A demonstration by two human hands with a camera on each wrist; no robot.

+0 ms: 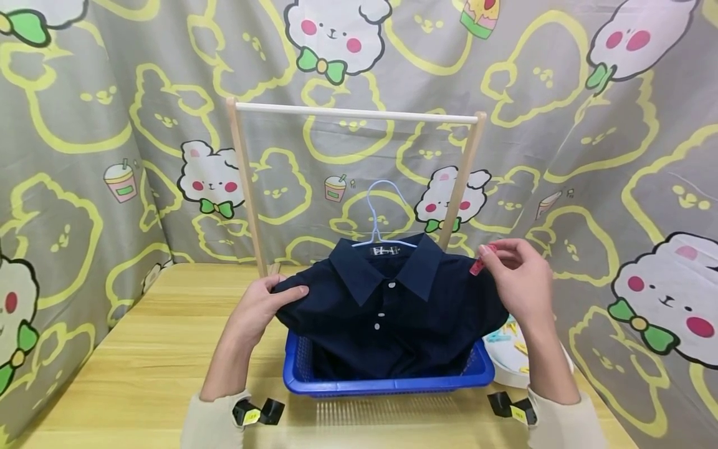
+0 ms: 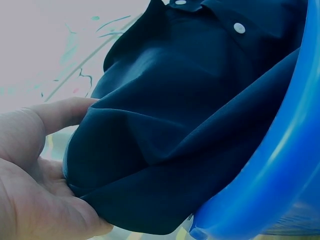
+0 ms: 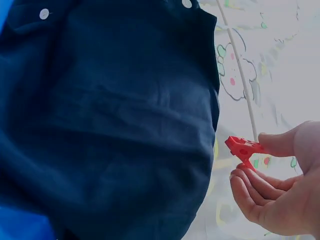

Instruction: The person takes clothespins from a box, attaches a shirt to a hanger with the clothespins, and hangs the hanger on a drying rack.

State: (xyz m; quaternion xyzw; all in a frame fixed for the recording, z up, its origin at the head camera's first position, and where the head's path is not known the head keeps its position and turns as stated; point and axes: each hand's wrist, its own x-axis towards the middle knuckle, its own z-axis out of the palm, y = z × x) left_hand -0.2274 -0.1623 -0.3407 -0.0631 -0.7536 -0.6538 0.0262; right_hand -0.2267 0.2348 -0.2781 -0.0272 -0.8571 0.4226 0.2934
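A dark navy collared shirt (image 1: pixel 359 330) with white buttons sits on a light blue wire hanger (image 1: pixel 376 215), its lower part gathered in a blue plastic basket (image 1: pixel 387 386). At one shoulder my left hand (image 1: pixel 260 308) holds the cloth, thumb on top and the other fingers behind. Between thumb and fingertips, my right hand (image 1: pixel 521 280) pinches a red clothespin (image 1: pixel 478 267) at the opposite shoulder. The right wrist view shows that clothespin (image 3: pixel 245 149) beside the shirt's edge, with a gap between them.
Behind the basket stands a wooden rack with a white crossbar (image 1: pixel 359 113). A round white tray (image 1: pixel 518 377) of several colourful clothespins lies right of the basket on the wooden table (image 1: pixel 151 349). A patterned curtain (image 1: pixel 348 56) hangs all around.
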